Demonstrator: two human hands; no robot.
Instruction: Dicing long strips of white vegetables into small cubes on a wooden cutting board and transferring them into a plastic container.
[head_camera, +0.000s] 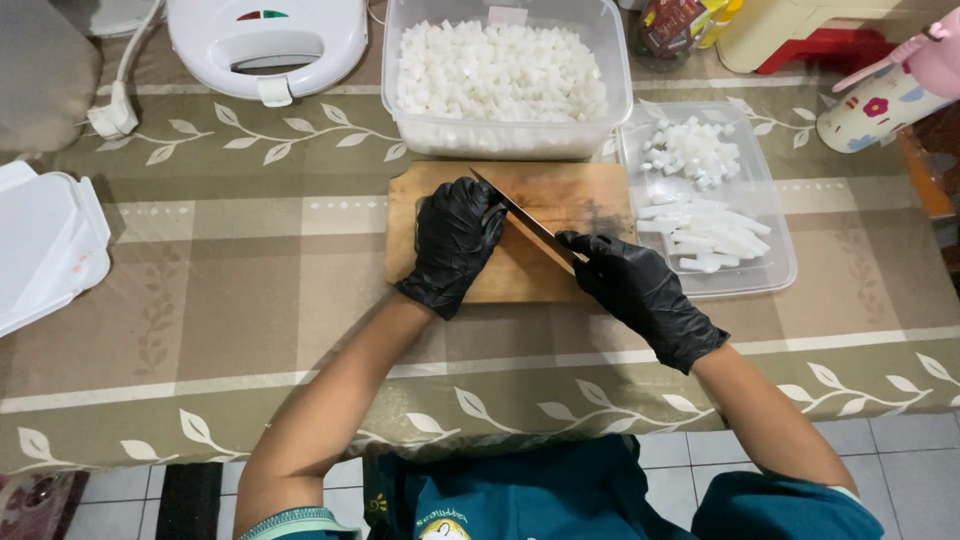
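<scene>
Leaf-patterned tablecloth, gloved hands on cutting board, knife

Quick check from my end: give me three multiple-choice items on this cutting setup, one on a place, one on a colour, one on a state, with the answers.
1. Where is the shallow clear tray relative to the wooden cutting board?
A. To its right
B. To its left
C. On top of it

2. What colour are the gloves on both hands?
A. Blue
B. Black
C. White

3. What state is the deep clear tub behind the board in?
A. Empty
B. Lidded
C. Nearly full of white cubes

Answers:
1. A, the tray with white strips and a few cubes lies at the board's right edge.
2. B, the left hand and the right hand both wear black gloves.
3. C, the open tub is heaped with white cubes, while the right hand holds the knife over the board.
</scene>
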